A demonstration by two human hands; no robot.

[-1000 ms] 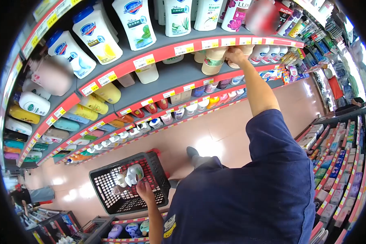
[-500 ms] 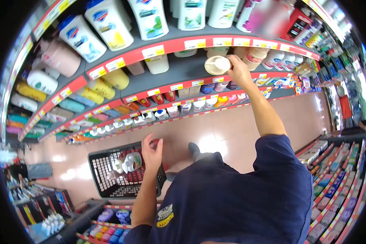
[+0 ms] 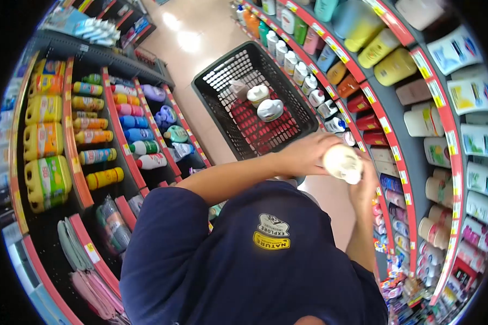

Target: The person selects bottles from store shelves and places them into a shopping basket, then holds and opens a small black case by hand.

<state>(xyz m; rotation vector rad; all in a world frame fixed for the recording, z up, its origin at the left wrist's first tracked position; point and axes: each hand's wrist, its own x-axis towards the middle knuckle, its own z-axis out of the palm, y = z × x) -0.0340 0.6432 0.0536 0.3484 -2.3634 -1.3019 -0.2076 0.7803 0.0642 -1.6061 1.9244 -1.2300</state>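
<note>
A cream-coloured pump bottle (image 3: 340, 161) is held up in front of my chest, seen from above with its pump head toward me. My left hand (image 3: 305, 154) wraps its left side. My right hand (image 3: 366, 181) grips it from the right, its fingers partly hidden behind the bottle. Just beyond my hands is a black shopping basket (image 3: 203, 86) with a slatted wall and red showing through its floor. Inside it lie a white bottle (image 3: 270, 110) and another white-topped bottle (image 3: 257, 93).
Curving along the right, a shelf (image 3: 382, 114) carries rows of bottles behind red price strips. On the left, another rack (image 3: 70, 157) holds yellow jugs (image 3: 47, 181), small coloured bottles and folded cloths. Tiled floor (image 3: 187, 21) runs past the basket between the shelves.
The pump bottle has come away from the shelf to my chest. My left hand, earlier apart with fingers spread, now holds it too. My view has turned left toward the basket.
</note>
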